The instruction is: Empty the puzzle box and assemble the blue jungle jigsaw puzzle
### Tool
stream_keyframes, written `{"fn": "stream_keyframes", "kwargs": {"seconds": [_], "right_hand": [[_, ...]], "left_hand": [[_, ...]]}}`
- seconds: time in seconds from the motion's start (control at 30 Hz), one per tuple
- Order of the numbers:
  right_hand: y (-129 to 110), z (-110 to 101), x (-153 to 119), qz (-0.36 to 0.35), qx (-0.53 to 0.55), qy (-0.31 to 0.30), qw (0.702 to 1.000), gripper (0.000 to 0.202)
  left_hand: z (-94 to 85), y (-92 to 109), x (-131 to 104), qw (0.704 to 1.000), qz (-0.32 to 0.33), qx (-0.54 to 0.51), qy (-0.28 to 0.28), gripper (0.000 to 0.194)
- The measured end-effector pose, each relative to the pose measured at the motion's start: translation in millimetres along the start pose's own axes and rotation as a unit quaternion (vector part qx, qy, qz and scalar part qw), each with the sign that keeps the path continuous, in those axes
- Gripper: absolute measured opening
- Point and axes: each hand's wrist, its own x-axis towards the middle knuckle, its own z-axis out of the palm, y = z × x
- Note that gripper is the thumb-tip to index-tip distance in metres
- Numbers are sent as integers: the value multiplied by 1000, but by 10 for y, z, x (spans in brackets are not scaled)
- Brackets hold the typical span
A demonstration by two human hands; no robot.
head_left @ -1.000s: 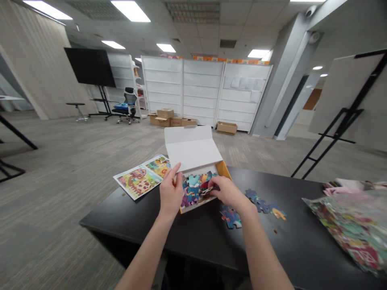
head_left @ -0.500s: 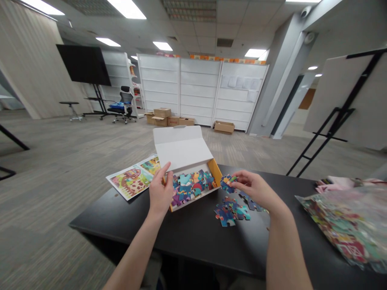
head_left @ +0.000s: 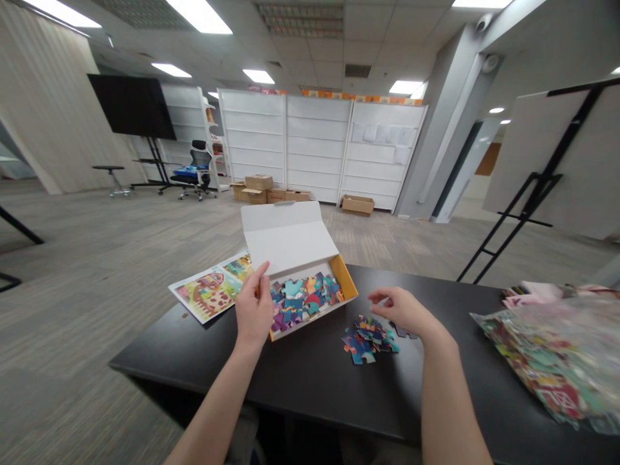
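My left hand (head_left: 254,313) grips the left side of an open cardboard box (head_left: 345,278), thumb near the inner edge. The box has a white raised lid (head_left: 290,239) and yellow inner sides. Jumbled jigsaw pieces (head_left: 307,300) in blue, teal, purple and red lie inside. To the right of the box, my right hand (head_left: 404,311) hovers with bent fingers slightly apart and nothing visible between them. Just below it, a loose pile of jigsaw pieces (head_left: 365,339) rests on the black table (head_left: 310,381). More pieces (head_left: 403,330) lie partly hidden beneath this hand.
A printed picture sheet (head_left: 206,294) with a cow and barn lies left of the box, partly behind it. Clear plastic bags (head_left: 557,355) of colourful contents lie at the table's right. Beyond are a whiteboard stand (head_left: 527,194), cardboard boxes (head_left: 259,183) and an office chair (head_left: 196,171).
My right hand has let go of the jigsaw pieces it held, and they now lie on the loose pile. My left hand stays on the box. The view has shifted slightly.
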Motion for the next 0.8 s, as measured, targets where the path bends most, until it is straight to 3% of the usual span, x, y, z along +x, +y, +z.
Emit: {"fn": "stream_keyframes", "kwargs": {"seconds": [0.17,0.37,0.43,0.57,0.63,0.8], "right_hand": [[-393,117,54,-132,45,102,985,17],[-752,503,137,-244,34,104,964,17],[-817,591,127,-259,26,94,961,27],[-887,711,87,-247,-36,77,965,74],[-896,762,89,-229,-67,72,968,87],[-892,836,153,-230,-92,78,966,64]], "left_hand": [[-7,41,26,999,-8,-20,26,36],[-2,207,-40,999,-8,-46,26,36],[25,234,-74,998,-8,-56,20,35],[90,262,-135,998,1,-69,-1,34],[111,280,-160,998,7,-69,-8,34],[109,330,-196,998,41,-53,-19,32]]}}
